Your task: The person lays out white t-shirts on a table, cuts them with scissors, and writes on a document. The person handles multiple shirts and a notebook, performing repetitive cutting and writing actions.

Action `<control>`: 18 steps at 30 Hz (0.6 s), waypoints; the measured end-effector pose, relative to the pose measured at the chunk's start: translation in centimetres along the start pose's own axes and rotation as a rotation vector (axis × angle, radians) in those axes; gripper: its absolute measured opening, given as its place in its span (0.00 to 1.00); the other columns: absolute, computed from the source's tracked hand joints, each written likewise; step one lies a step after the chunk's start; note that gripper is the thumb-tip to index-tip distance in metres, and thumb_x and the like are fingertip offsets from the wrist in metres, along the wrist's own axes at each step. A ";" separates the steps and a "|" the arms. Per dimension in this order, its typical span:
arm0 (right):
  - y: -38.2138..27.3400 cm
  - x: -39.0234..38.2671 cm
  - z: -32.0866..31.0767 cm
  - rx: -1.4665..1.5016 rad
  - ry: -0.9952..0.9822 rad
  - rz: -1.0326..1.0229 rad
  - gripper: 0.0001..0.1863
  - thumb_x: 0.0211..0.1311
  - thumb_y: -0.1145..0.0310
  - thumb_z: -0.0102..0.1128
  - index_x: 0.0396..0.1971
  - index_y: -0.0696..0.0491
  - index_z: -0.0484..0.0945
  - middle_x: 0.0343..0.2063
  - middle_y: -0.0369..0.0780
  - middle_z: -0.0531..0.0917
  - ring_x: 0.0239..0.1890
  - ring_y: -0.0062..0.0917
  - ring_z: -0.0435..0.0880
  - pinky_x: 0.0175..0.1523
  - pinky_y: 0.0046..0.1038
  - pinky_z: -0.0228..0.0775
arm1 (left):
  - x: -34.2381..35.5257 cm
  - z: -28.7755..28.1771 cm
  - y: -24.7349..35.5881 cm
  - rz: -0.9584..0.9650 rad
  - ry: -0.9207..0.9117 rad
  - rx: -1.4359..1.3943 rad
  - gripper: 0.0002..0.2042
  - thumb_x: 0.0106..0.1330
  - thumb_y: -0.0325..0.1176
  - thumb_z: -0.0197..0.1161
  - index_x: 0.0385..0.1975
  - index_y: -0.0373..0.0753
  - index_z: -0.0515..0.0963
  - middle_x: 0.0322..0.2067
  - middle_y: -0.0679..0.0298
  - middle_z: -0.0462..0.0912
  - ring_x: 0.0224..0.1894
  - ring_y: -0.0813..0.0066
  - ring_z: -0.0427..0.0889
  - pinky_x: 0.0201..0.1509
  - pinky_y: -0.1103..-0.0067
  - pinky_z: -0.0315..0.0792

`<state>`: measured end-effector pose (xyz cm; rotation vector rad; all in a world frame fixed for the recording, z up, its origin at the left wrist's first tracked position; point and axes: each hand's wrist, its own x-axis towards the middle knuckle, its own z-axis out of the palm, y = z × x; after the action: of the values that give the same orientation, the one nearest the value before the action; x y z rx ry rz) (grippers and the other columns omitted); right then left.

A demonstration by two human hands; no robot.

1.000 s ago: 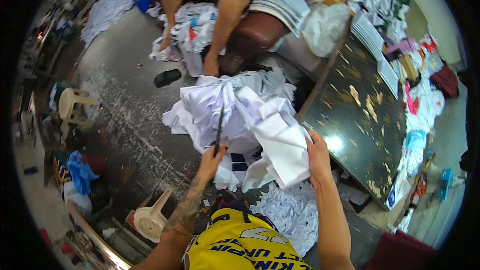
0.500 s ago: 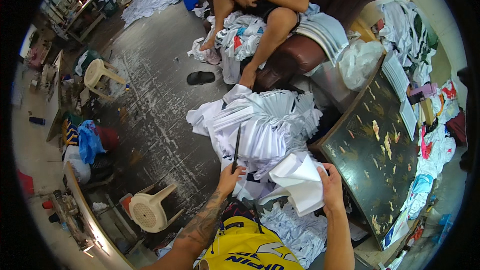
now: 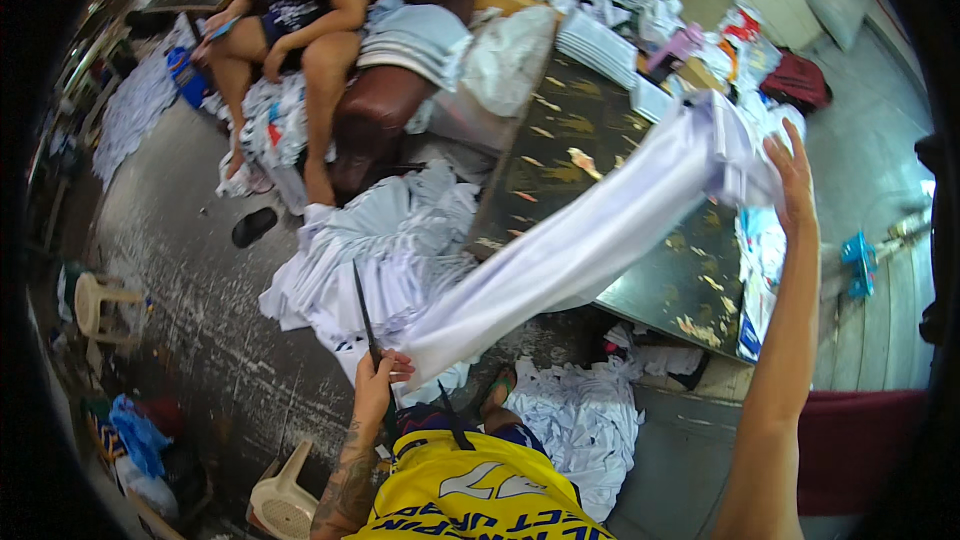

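Note:
My left hand [image 3: 376,384] is closed round a long, dark, narrow blade [image 3: 361,305], which points up and away from me; its handle is hidden in the fist. A long white cloth [image 3: 580,225] stretches in the air from beside my left fingers up to the right. Its bunched far end lies against or just beside my right hand [image 3: 793,172], which is raised with fingers stretched out. Whether my left fingertips also pinch the cloth, I cannot tell. Below it, a fanned heap of white cloth pieces [image 3: 400,225] spreads over the floor.
A dark, scuffed table [image 3: 540,160] stands right of the heap. Another white cloth pile [image 3: 580,420] lies by my feet. A seated person [image 3: 300,30] is at the far left, near a brown armchair [image 3: 375,115]. A plastic stool [image 3: 285,500] stands at lower left.
My view has turned right. My right hand has swung up and outward, its fingers opening, and the folded white cloth is now drawn out long. The left hand still grips the blade.

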<state>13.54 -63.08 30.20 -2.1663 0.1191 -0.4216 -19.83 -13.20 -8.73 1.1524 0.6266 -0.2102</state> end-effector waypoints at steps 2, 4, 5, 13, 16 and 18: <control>2.7 -1.1 -2.6 -0.258 0.256 -0.223 0.35 0.73 0.61 0.70 0.75 0.54 0.69 0.71 0.51 0.75 0.76 0.39 0.72 0.70 0.36 0.72 | -0.5 3.4 0.3 0.055 -0.025 0.044 0.12 0.85 0.37 0.55 0.46 0.32 0.75 0.41 0.54 0.88 0.42 0.63 0.91 0.47 0.71 0.85; 5.0 -8.2 -1.8 -0.480 0.089 -0.166 0.22 0.77 0.69 0.61 0.67 0.57 0.77 0.63 0.47 0.84 0.65 0.35 0.83 0.68 0.36 0.75 | -1.3 7.6 0.5 0.103 -0.059 0.038 0.12 0.86 0.37 0.54 0.47 0.32 0.75 0.41 0.55 0.88 0.42 0.63 0.91 0.48 0.71 0.86; 6.6 -13.2 0.8 -0.018 -0.172 -0.103 0.17 0.77 0.68 0.62 0.60 0.58 0.82 0.55 0.44 0.88 0.56 0.32 0.86 0.64 0.37 0.77 | -1.9 10.1 0.6 0.068 -0.052 0.058 0.13 0.86 0.38 0.54 0.47 0.32 0.75 0.41 0.55 0.87 0.42 0.64 0.91 0.48 0.71 0.86; 21.9 -34.2 4.7 0.534 -0.835 0.405 0.24 0.73 0.79 0.66 0.66 0.60 0.74 0.55 0.43 0.85 0.54 0.25 0.86 0.59 0.29 0.80 | -3.9 38.5 -2.2 0.209 -0.303 0.036 0.22 0.89 0.46 0.46 0.66 0.32 0.67 0.65 0.52 0.78 0.68 0.60 0.80 0.77 0.65 0.68; 27.3 -31.7 -2.4 0.885 -0.753 0.523 0.22 0.72 0.82 0.60 0.63 0.55 0.75 0.53 0.37 0.85 0.48 0.21 0.85 0.52 0.26 0.80 | -1.1 42.5 -4.4 0.234 -0.456 0.589 0.28 0.85 0.50 0.53 0.70 0.31 0.66 0.68 0.45 0.75 0.73 0.51 0.74 0.80 0.62 0.63; 31.3 -29.2 -8.3 0.889 -0.595 0.670 0.15 0.78 0.77 0.58 0.60 0.52 0.76 0.52 0.36 0.86 0.44 0.19 0.85 0.46 0.26 0.81 | 3.0 40.9 -4.3 0.609 -0.025 1.029 0.43 0.75 0.56 0.67 0.78 0.31 0.60 0.79 0.41 0.62 0.83 0.43 0.55 0.86 0.55 0.48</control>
<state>-14.47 -81.07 2.07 -1.1886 0.2528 0.4869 -4.90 -51.28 -3.23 2.2667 0.0765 -0.0056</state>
